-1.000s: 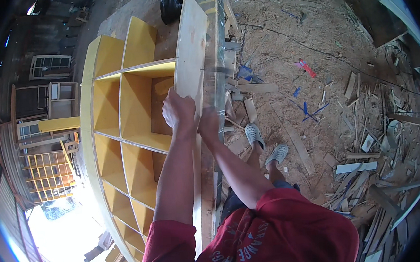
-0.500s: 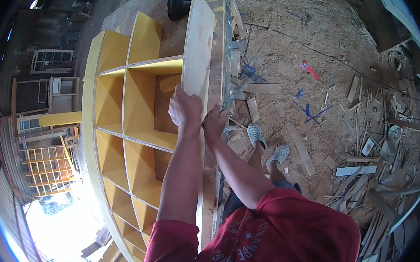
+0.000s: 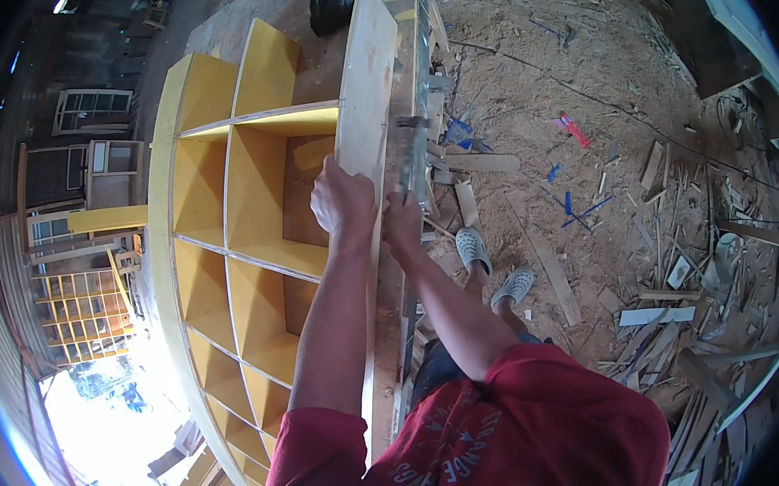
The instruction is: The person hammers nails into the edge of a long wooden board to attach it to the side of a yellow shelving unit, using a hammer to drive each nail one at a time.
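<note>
My left hand [image 3: 343,197] is closed at the edge of a long pale wooden board [image 3: 367,73], its fingers curled against the wood; anything small inside them is hidden. The board runs along the right side of a yellow shelf unit [image 3: 254,243] with several square compartments. Just right of the board, my right hand [image 3: 402,217] is wrapped round the handle of a hammer [image 3: 413,123]. The hammer's head points away from me, over the workbench [image 3: 403,70], slightly smeared by motion.
A black plastic bag [image 3: 332,5] lies beyond the shelf unit. Sawdust and several wood offcuts [image 3: 542,259] cover the floor on the right, with a red object [image 3: 573,131] and a dark cable [image 3: 595,82]. Window frames [image 3: 94,110] stand at the far left.
The hammer has swung from tilting right to pointing away from me, its head nearer the board. My right hand has turned with it; my left hand stays at the board.
</note>
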`<state>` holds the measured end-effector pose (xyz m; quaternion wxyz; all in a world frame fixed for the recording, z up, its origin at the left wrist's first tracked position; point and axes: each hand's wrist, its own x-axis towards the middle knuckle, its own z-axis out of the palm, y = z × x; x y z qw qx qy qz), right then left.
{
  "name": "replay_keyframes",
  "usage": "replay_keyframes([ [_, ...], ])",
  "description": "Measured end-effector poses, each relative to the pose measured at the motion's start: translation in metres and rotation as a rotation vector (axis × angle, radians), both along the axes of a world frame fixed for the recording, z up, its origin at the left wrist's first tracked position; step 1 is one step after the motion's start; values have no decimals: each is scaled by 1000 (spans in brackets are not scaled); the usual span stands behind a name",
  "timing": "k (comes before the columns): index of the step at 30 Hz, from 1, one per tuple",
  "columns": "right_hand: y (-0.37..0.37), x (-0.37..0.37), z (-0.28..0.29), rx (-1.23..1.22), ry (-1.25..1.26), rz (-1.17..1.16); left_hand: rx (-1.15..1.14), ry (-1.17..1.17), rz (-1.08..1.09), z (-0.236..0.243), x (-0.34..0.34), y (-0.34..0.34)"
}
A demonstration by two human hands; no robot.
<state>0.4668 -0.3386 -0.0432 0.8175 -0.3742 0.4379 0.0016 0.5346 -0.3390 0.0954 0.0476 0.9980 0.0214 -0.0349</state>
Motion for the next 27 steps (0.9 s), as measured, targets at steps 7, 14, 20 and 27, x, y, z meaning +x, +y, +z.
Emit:
replay_keyframes([
  [7,7,19,-25,-255,-87,-74,-44,39,8,-8,7,-15],
  [14,14,9,-18,-155,12,-336,-19,25,-14,-9,9,-22],
  [20,12,0,13,-75,-49,-208,-3,10,24,-8,8,3],
  [27,0,1,27,81,-63,106,-2,24,71,-3,9,10],
])
